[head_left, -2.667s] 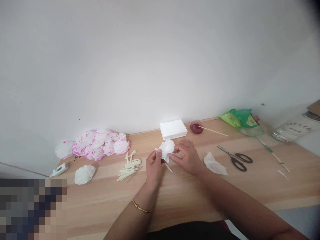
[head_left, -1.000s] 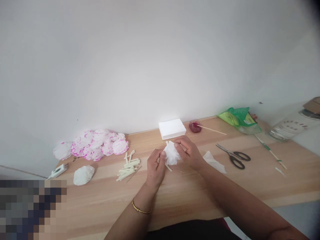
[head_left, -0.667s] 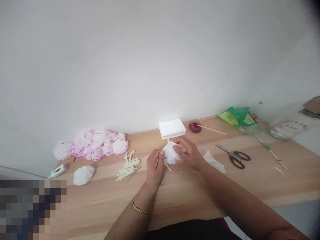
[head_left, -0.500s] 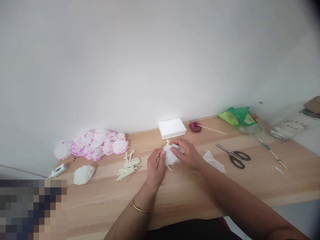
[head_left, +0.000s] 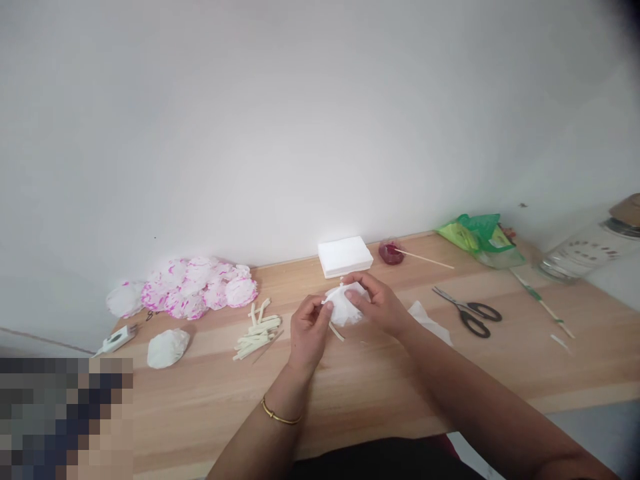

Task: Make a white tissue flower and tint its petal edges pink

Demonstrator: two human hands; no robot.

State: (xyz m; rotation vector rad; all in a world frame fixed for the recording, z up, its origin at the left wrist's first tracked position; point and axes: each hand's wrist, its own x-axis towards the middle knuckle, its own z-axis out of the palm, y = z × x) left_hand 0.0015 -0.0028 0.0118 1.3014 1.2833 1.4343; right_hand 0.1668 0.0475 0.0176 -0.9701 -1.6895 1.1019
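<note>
A white tissue paper bundle (head_left: 344,312), gathered at its far end, is held between both hands above the wooden table. My left hand (head_left: 309,327) pinches its left edge between thumb and fingers. From the other side, my right hand (head_left: 377,303) grips the bundle with thumb and curled fingers. A thin pale strip (head_left: 337,332) lies just below the bundle. To the right, partly hidden by my right forearm, rests a loose sheet of white tissue (head_left: 429,323). Black-handled scissors (head_left: 467,311) lie beyond it, blades pointing away.
Pink-tipped white paper flowers (head_left: 193,290) sit at the back left, near a white ball of tissue (head_left: 168,348) and pale strips (head_left: 257,333). A white tissue stack (head_left: 345,257), a cup of red liquid (head_left: 391,252), green plastic packaging (head_left: 480,237) and a glass jar (head_left: 575,257) line the back.
The tissue bundle has spread into a wider, rounder shape. My left hand has shifted slightly left along its edge, and both hands still hold it.
</note>
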